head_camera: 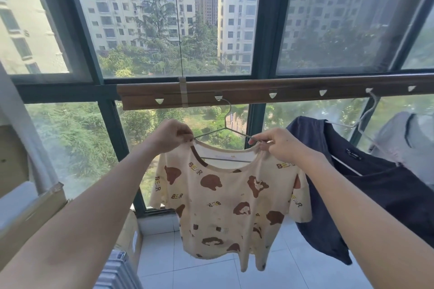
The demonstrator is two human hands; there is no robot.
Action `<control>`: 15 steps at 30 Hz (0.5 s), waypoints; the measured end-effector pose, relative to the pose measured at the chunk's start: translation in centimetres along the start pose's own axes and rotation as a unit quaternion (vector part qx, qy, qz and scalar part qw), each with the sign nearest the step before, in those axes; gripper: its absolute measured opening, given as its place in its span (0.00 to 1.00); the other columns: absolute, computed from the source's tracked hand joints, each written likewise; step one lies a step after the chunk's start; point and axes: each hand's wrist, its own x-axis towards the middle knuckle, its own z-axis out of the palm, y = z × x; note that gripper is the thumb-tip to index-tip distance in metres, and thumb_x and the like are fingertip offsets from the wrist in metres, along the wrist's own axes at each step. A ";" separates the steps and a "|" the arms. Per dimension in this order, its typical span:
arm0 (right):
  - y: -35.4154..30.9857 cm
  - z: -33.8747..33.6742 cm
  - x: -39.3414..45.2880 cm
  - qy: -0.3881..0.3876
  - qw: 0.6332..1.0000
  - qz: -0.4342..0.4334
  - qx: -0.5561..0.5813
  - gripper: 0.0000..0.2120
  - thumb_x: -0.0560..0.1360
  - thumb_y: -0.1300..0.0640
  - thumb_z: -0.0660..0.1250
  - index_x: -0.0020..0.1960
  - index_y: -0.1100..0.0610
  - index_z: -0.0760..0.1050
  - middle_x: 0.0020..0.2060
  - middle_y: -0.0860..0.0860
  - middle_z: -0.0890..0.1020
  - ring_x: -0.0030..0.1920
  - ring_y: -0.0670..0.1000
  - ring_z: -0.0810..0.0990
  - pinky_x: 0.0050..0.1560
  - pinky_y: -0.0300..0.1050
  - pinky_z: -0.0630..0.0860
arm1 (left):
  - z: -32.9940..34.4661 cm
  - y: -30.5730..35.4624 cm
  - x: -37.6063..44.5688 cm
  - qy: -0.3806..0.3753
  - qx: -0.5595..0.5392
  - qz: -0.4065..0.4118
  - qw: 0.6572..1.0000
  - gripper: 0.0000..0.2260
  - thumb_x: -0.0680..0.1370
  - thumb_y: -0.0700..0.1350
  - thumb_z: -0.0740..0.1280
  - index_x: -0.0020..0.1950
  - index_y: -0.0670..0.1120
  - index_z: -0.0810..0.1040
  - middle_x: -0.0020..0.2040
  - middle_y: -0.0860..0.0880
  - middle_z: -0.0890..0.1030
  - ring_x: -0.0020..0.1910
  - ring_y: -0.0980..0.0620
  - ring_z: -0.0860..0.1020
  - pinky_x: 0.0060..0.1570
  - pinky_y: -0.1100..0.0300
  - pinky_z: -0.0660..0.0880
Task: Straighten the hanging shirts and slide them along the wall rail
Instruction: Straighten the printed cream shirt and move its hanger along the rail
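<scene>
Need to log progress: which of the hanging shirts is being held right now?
The cream bear-print shirt; left hand and right hand pinch its shoulders. The navy shirt hangs untouched.

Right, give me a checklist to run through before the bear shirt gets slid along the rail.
1. Hanger hook seated in a rail notch: ok, it hangs from one.
2. Left hand gripping the bear shirt at the collar and hanger arm: ok.
3. Right hand gripping the other side of the collar: ok.
4. Shirt level on the hanger: not ok, the collar sits lower on the right.
5. Room toward the right: not ok, the navy shirt hangs close beside it.
6. Free notches between the two hangers: ok, two show.
</scene>
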 end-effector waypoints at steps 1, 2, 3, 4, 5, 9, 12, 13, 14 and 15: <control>-0.1 0.0 0.0 0.000 1.000 0.000 0.001 0.16 0.80 0.66 0.61 0.57 0.51 0.82 0.55 0.52 0.82 0.55 0.52 0.77 0.45 0.28 0.71 | -0.2 0.0 0.2 -0.010 0.033 0.022 0.999 0.05 0.77 0.39 0.70 0.50 0.43 0.85 0.43 0.50 0.85 0.42 0.56 0.82 0.48 0.64 0.78; -0.1 0.0 -0.1 0.000 1.000 0.000 0.000 0.15 0.80 0.66 0.61 0.57 0.51 0.82 0.54 0.51 0.82 0.55 0.52 0.77 0.45 0.28 0.70 | -0.3 0.1 0.3 -0.021 0.061 0.043 0.997 0.05 0.78 0.39 0.69 0.50 0.42 0.84 0.43 0.50 0.84 0.42 0.55 0.82 0.48 0.62 0.79; -0.1 0.0 0.0 -0.001 1.000 -0.001 0.000 0.15 0.80 0.66 0.61 0.56 0.51 0.82 0.54 0.51 0.82 0.55 0.52 0.78 0.45 0.28 0.70 | -0.5 0.1 0.3 -0.032 0.084 0.057 0.994 0.05 0.78 0.39 0.68 0.50 0.41 0.84 0.43 0.50 0.84 0.41 0.54 0.81 0.48 0.60 0.79; -0.1 0.0 0.0 -0.001 1.000 -0.002 -0.001 0.16 0.80 0.66 0.61 0.56 0.51 0.82 0.53 0.51 0.82 0.55 0.51 0.78 0.45 0.28 0.70 | -0.5 0.2 0.3 -0.040 0.106 0.069 0.991 0.06 0.79 0.39 0.67 0.49 0.41 0.83 0.43 0.49 0.83 0.41 0.54 0.81 0.48 0.58 0.80; -0.1 0.0 0.0 0.000 1.000 -0.002 -0.003 0.15 0.80 0.66 0.61 0.56 0.51 0.82 0.53 0.51 0.82 0.55 0.51 0.77 0.45 0.28 0.70 | -0.4 0.3 0.2 -0.047 0.127 0.077 0.988 0.06 0.80 0.39 0.65 0.49 0.40 0.82 0.43 0.49 0.82 0.40 0.53 0.80 0.47 0.57 0.79; -0.2 -0.3 0.0 0.007 1.000 -0.003 -0.013 0.15 0.81 0.66 0.60 0.58 0.53 0.82 0.55 0.51 0.80 0.54 0.50 0.76 0.43 0.27 0.68 | 0.1 1.2 0.0 -0.066 0.195 0.084 0.975 0.10 0.83 0.41 0.59 0.48 0.40 0.76 0.42 0.47 0.77 0.37 0.49 0.76 0.39 0.56 0.76; -0.1 -0.4 -0.1 0.004 1.000 -0.003 -0.012 0.16 0.80 0.67 0.60 0.57 0.53 0.82 0.54 0.51 0.81 0.53 0.49 0.76 0.41 0.27 0.68 | -0.3 1.7 0.6 -0.057 0.207 0.077 0.974 0.10 0.84 0.43 0.56 0.46 0.42 0.72 0.41 0.46 0.75 0.36 0.47 0.74 0.37 0.54 0.74; 0.0 -0.4 -0.1 0.002 1.000 -0.001 -0.013 0.16 0.80 0.67 0.60 0.57 0.53 0.82 0.54 0.52 0.82 0.53 0.49 0.77 0.42 0.27 0.68 | -0.6 1.8 1.0 -0.040 0.203 0.073 0.976 0.10 0.84 0.43 0.56 0.46 0.42 0.71 0.41 0.45 0.75 0.36 0.46 0.74 0.37 0.52 0.74; 0.1 -0.5 -0.1 0.003 1.000 -0.001 -0.012 0.16 0.80 0.67 0.60 0.57 0.53 0.82 0.53 0.52 0.82 0.52 0.48 0.77 0.42 0.27 0.69 | -1.0 1.8 1.5 -0.023 0.198 0.065 0.978 0.09 0.84 0.42 0.56 0.46 0.42 0.71 0.41 0.45 0.75 0.35 0.44 0.75 0.37 0.50 0.74; 0.1 -0.5 -0.2 0.003 1.000 0.001 -0.009 0.16 0.80 0.67 0.61 0.57 0.53 0.82 0.52 0.52 0.83 0.50 0.46 0.77 0.43 0.27 0.70 | -1.3 1.9 1.9 -0.011 0.195 0.055 0.979 0.09 0.84 0.42 0.56 0.46 0.41 0.71 0.40 0.44 0.76 0.35 0.43 0.75 0.37 0.48 0.75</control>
